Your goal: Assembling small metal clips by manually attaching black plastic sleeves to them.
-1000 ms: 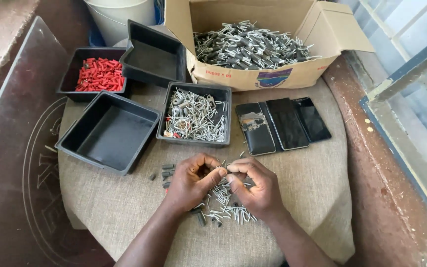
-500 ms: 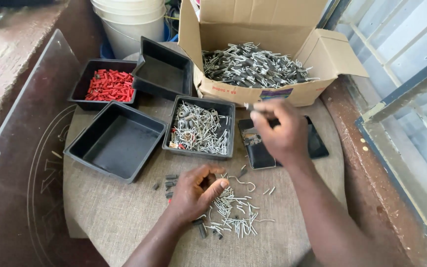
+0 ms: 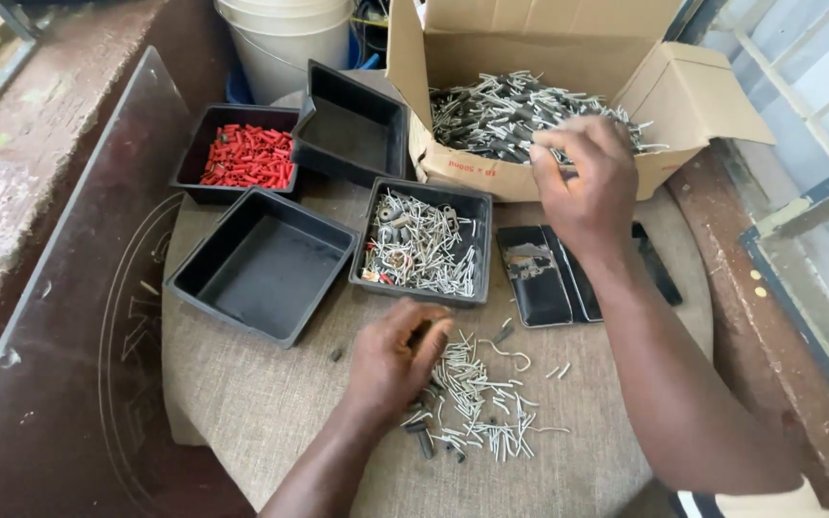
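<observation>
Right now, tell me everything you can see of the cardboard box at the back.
The cardboard box is brown corrugated card, standing upright at the table's far edge with its flaps open, one flap splayed to the right. It holds a heap of grey metal pieces. Its front wall shows red print. The right hand reaches over the front rim, fingers pinched at the pieces.

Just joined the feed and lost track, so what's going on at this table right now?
A person is sorting small metal parts. The right hand reaches into the cardboard box of grey metal pieces, while the left hand rests on a loose pile of pins on the cloth. Nearby, one black tray holds mixed metal parts, another holds red plugs.
</observation>
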